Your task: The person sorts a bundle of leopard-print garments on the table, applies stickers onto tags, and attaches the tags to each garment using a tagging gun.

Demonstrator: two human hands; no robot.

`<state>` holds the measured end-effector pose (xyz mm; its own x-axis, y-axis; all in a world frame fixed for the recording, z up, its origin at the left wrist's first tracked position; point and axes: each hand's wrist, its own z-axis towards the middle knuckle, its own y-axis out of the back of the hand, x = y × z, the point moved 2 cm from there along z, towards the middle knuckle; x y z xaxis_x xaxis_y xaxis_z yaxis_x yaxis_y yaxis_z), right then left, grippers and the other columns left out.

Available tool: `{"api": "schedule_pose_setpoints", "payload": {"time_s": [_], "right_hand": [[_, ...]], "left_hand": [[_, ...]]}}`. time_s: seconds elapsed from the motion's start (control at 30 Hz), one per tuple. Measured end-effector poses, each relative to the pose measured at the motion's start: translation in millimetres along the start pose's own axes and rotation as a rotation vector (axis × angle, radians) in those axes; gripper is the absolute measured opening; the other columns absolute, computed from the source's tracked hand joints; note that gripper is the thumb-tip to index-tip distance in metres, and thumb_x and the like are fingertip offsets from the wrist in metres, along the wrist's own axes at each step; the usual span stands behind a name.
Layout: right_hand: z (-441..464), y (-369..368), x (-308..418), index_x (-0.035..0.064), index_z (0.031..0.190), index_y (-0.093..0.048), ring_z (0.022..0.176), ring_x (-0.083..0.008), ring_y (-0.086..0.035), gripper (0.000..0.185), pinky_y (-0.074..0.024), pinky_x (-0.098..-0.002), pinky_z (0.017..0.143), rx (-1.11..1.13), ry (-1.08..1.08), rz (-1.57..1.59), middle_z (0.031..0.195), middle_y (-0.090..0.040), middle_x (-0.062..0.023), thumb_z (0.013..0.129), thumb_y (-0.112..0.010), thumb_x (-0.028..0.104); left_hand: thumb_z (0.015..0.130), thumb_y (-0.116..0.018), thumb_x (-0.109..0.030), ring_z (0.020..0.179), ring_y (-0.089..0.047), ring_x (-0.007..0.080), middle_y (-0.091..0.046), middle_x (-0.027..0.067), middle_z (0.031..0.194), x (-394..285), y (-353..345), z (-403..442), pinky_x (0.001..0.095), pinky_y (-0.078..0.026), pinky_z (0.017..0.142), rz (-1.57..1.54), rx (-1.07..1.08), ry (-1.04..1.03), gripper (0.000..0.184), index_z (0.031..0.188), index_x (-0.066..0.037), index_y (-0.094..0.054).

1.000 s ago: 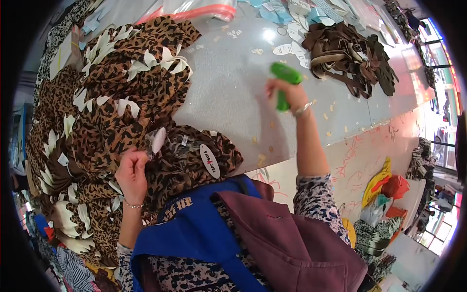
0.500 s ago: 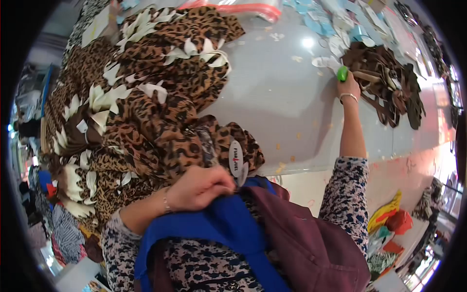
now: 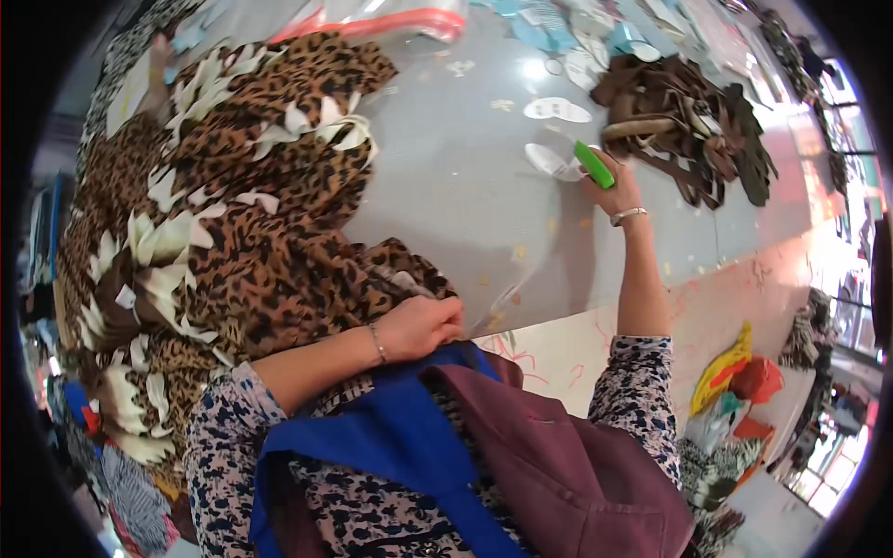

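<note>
Green tool [image 3: 595, 166] gripped by right fingers [image 3: 595, 192], upper right | left fingers [image 3: 450, 322] curled by cloth [image 3: 288, 270], lower centre; hold cannot be told | tag [image 3: 556, 110] left loose, upper centre

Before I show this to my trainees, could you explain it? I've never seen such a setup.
There's no machine here, just bare-handed work. Every picture comes from one camera worn on the head, looking forward and down. On the smooth grey table lie a heap of brown-and-black leopard-print cloth, a pile of dark brown fabric strips and white oval tags. The right hand holds a bright green, plastic-looking tool. The left hand is curled at the cloth's near edge; whether it grips anything can't be seen.
</note>
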<state>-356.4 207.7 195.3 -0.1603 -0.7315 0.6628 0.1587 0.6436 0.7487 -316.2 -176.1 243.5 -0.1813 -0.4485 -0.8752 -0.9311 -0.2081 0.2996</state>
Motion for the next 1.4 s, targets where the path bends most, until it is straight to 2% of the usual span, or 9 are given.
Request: {"api": "schedule_pose_setpoints", "payload": {"time_s": [0.1,0.2,0.4,0.53,0.7,0.87,1.17,1.3,1.4], "right_hand": [[-2,10,-17,0.0063,0.107,-0.062,0.082,-0.0279,-0.066,0.037,-0.0491,-0.0354,0.074,-0.068,-0.316,0.255,0.087,-0.069,-0.0117,0.072,-0.068,0.019],[1,12,-28,0.0001,0.100,-0.063,0.086,-0.0325,-0.065,0.040,-0.0488,-0.0390,0.075,-0.169,-0.506,0.220,0.090,-0.068,-0.0168,0.070,-0.071,0.025],[8,-16,-5,0.0011,0.110,-0.056,0.092,-0.0405,-0.061,0.061,-0.0485,-0.0443,0.081,-0.425,-0.389,-0.233,0.098,-0.065,-0.0223,0.066,-0.078,0.038],[16,-34,1,-0.0001,0.106,-0.052,0.094,-0.0382,-0.062,0.065,-0.0489,-0.0448,0.082,-0.360,-0.452,-0.499,0.099,-0.065,-0.0231,0.064,-0.081,0.040],[23,-29,5,-0.0006,0.111,-0.048,0.101,-0.0373,-0.061,0.068,-0.0485,-0.0427,0.087,-0.268,-0.617,-0.287,0.105,-0.064,-0.0231,0.063,-0.079,0.036],[34,-36,-26,0.0036,0.120,-0.047,0.104,-0.0367,-0.060,0.068,-0.0472,-0.0407,0.088,-0.214,-0.599,-0.149,0.108,-0.063,-0.0205,0.063,-0.075,0.028],[29,-25,-2,0.0008,0.111,-0.057,0.091,-0.0293,-0.064,0.050,-0.0485,-0.0372,0.079,-0.430,-0.360,-0.156,0.101,-0.065,-0.0167,0.067,-0.074,0.017],[17,-21,59,0.0008,0.083,-0.064,0.066,-0.0101,-0.056,0.020,-0.0435,-0.0249,0.059,-0.233,-0.396,0.661,0.078,-0.062,-0.0041,0.068,-0.075,0.007],[-4,-43,123,0.0048,0.086,-0.063,0.067,-0.0124,-0.056,0.021,-0.0442,-0.0246,0.061,-0.056,-0.392,1.012,0.077,-0.059,-0.0005,0.067,-0.075,0.004]], "left_hand": [[0.085,-0.062,-0.011,0.077,-0.065,0.0271,-0.065,0.0125,0.084,-8,9,-6,0.0337,-0.050,0.069,0.074,-0.011,0.006,0.011,0.092,-0.003,-0.058],[0.083,-0.063,-0.012,0.075,-0.062,0.0292,-0.063,0.0119,0.081,-24,52,-11,0.0349,-0.050,0.069,0.365,-0.389,-0.399,0.009,0.088,-0.004,-0.061],[0.080,-0.065,-0.020,0.091,-0.055,0.0321,-0.059,0.0102,0.094,18,137,-42,0.0410,-0.043,0.083,0.822,-0.648,-0.099,0.018,0.089,-0.005,-0.059],[0.083,-0.059,-0.049,0.104,-0.050,0.0304,-0.057,0.0105,0.104,63,127,-72,0.0489,-0.036,0.092,1.188,-0.638,0.125,0.050,0.111,-0.008,-0.056],[0.085,-0.048,-0.063,0.065,-0.061,0.0299,-0.061,0.0113,0.067,77,109,-82,0.0433,-0.044,0.070,1.011,-0.387,0.472,0.064,0.113,-0.006,-0.054],[0.085,-0.054,-0.057,0.057,-0.061,0.0320,-0.059,0.0126,0.059,93,79,-105,0.0406,-0.048,0.054,0.792,-0.399,0.582,0.051,0.082,-0.006,-0.052],[0.087,-0.058,-0.027,0.073,-0.062,0.0362,-0.062,0.0175,0.075,106,44,-143,0.0447,-0.048,0.064,0.479,-0.385,0.615,0.023,0.099,-0.007,-0.061],[0.085,-0.063,-0.030,0.075,-0.060,0.0320,-0.061,0.0114,0.083,72,67,-128,0.0410,-0.048,0.065,0.414,-0.666,0.364,0.027,0.099,-0.007,-0.061],[0.083,-0.067,-0.024,0.090,-0.060,0.0280,-0.062,0.0103,0.093,37,87,-106,0.0358,-0.049,0.076,0.528,-0.884,0.067,0.028,0.104,-0.007,-0.062]]}}
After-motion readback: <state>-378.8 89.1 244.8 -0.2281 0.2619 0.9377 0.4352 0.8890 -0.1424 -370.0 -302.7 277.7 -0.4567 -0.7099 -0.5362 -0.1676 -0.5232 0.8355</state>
